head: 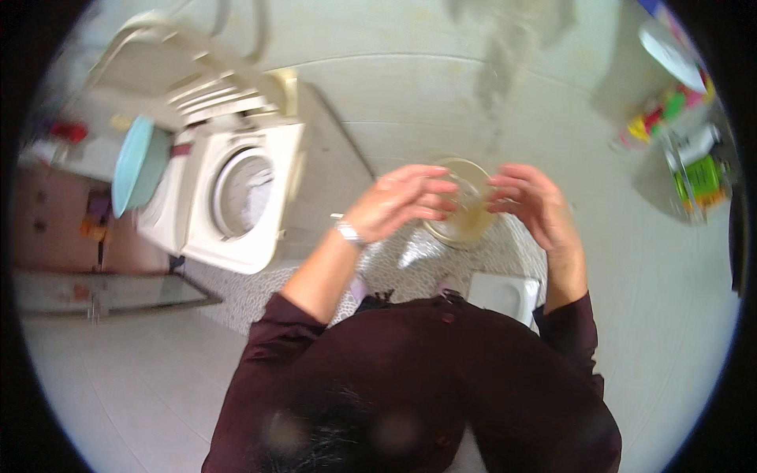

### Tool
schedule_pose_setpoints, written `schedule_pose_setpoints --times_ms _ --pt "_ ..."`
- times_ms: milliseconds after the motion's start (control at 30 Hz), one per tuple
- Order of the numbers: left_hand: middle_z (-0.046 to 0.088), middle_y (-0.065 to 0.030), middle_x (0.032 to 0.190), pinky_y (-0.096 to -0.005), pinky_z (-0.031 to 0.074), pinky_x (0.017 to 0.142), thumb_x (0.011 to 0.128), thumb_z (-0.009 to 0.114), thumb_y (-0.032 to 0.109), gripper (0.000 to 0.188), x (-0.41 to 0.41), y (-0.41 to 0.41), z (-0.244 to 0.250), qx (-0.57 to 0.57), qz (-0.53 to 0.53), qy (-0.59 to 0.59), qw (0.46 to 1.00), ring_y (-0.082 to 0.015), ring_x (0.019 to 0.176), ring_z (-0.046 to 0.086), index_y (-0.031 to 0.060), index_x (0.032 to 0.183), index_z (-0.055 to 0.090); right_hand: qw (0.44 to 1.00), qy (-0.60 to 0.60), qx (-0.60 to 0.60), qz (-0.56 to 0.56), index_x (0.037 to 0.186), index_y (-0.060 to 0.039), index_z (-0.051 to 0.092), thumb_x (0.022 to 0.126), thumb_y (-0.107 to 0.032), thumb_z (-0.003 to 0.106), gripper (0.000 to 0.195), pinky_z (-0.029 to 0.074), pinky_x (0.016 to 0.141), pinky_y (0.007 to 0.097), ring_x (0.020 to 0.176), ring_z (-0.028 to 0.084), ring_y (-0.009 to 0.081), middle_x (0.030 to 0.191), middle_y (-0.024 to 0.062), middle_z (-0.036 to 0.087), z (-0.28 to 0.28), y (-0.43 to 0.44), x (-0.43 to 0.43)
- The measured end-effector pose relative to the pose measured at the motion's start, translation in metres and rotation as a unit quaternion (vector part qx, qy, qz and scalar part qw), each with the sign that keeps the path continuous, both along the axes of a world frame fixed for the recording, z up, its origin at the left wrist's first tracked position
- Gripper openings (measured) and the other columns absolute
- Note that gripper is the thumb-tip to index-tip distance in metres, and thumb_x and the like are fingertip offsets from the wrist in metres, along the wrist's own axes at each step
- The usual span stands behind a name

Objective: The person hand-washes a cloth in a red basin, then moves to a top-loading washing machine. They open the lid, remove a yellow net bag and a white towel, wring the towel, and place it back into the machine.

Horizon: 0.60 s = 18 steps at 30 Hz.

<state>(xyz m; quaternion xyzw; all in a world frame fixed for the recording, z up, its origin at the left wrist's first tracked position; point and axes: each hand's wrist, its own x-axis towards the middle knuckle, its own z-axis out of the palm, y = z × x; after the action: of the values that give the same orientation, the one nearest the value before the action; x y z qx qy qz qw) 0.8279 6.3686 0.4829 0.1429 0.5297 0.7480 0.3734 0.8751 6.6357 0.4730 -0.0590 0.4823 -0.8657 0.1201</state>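
My left hand [393,201], with a silver-coloured wristband at the wrist, reaches in from the left over a round, pale bucket [452,241]. From the other side comes my right hand [532,204], its fingers bent and spread above the bucket's right rim. The fingertips of both hands point at each other, with a gap between them. I make out nothing held in either hand. Inside the bucket is something yellowish and shiny, too blurred to name. Part of the bucket's rim is hidden behind the fingers.
To the left stands a white top-loading washing machine [236,260], lid raised, with pale cloth [258,198] in its drum. A light blue basin [133,168] rests tilted at its far side. White ceramic fixture [514,292] at floor level; green package [701,180] on a right-hand wall rack.
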Motion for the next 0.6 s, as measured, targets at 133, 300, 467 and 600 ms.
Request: schedule_pose_setpoints --times_ms 133,300,467,600 --pt "0.057 -0.0015 0.113 -0.0472 0.032 0.101 0.084 0.057 0.026 0.031 0.002 -0.015 -0.019 -0.510 -0.204 0.662 0.510 -0.0184 0.093 0.058 0.0195 0.114 0.056 0.918 -0.054 0.386 0.068 0.116 -0.0060 0.055 0.085 -0.022 0.058 0.036 0.049 0.082 0.0371 0.092 0.060 0.0270 0.107 0.0136 0.060 -0.043 -0.050 -0.023" --pt "0.056 0.0008 0.114 -0.0367 0.040 0.088 0.078 0.062 0.020 0.031 0.044 -0.114 -0.030 -0.304 0.086 0.673 0.669 -0.0153 0.096 0.055 0.0186 0.109 0.060 0.773 0.257 0.573 0.086 0.108 -0.0070 0.060 0.080 -0.011 0.061 0.028 0.048 0.078 0.0354 0.085 0.061 0.0300 0.099 0.0147 0.061 -0.075 -0.151 0.003" --pt "0.058 -0.0038 0.113 -0.0326 0.044 0.082 0.074 0.068 0.013 0.021 0.097 -0.253 -0.011 -0.352 0.190 0.590 0.702 -0.0204 0.091 0.059 0.0133 0.094 0.065 0.807 0.332 0.488 0.019 0.099 -0.0048 0.062 0.079 -0.006 0.062 0.021 0.049 0.074 0.0338 0.086 0.061 0.0285 0.096 0.0123 0.062 -0.027 -0.282 0.002" --pt "0.059 -0.0062 0.113 -0.0350 0.045 0.077 0.075 0.067 0.015 0.017 0.130 -0.347 -0.005 -0.392 0.262 0.531 0.704 -0.0244 0.089 0.059 0.0126 0.091 0.066 0.801 0.376 0.467 0.001 0.096 -0.0029 0.063 0.078 -0.007 0.064 0.019 0.049 0.074 0.0338 0.085 0.061 0.0277 0.094 0.0130 0.062 -0.016 -0.376 -0.004"
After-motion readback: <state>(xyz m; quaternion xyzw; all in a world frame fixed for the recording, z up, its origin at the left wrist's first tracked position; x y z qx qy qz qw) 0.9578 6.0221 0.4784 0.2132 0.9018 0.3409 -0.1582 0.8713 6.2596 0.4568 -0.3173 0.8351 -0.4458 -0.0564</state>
